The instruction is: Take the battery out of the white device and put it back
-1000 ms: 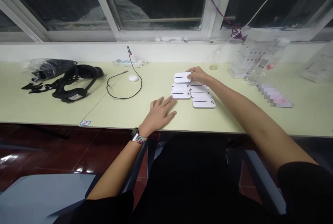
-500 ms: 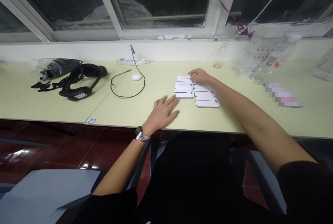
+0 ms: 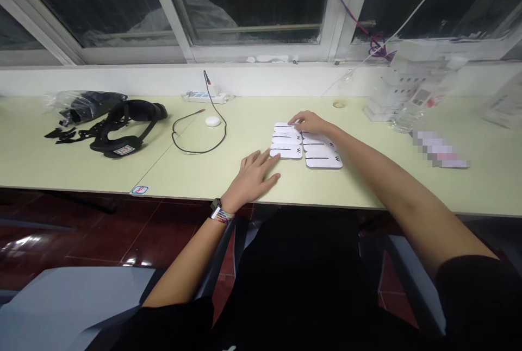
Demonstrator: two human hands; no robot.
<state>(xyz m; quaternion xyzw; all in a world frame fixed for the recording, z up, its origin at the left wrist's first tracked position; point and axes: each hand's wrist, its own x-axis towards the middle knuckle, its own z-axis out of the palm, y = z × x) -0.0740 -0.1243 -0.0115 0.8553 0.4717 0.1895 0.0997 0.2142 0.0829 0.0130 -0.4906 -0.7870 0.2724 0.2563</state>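
Note:
Two columns of white cards with black lines and small black marks lie flat on the pale table (image 3: 196,177). In the left column (image 3: 284,150), the front card touches the fingertips of my left hand (image 3: 253,178), which rests on the table with its fingers spread. My right hand (image 3: 310,123) reaches over the back of both columns, fingers bent, its fingertips on the back card of the left column. It partly covers the back of the right column (image 3: 320,160). Nothing is lifted in either hand.
A black headset (image 3: 122,128) and a plastic bag (image 3: 93,105) are at the left. A black cable (image 3: 198,152) loops round a white oval object (image 3: 212,121). White boxes (image 3: 391,93), a clear bottle (image 3: 408,114) and a blurred packet (image 3: 440,149) are at the right.
The left column of cards has shifted slightly toward me and to the left, leaving a small gap beside the right column. My right hand has moved slightly the same way.

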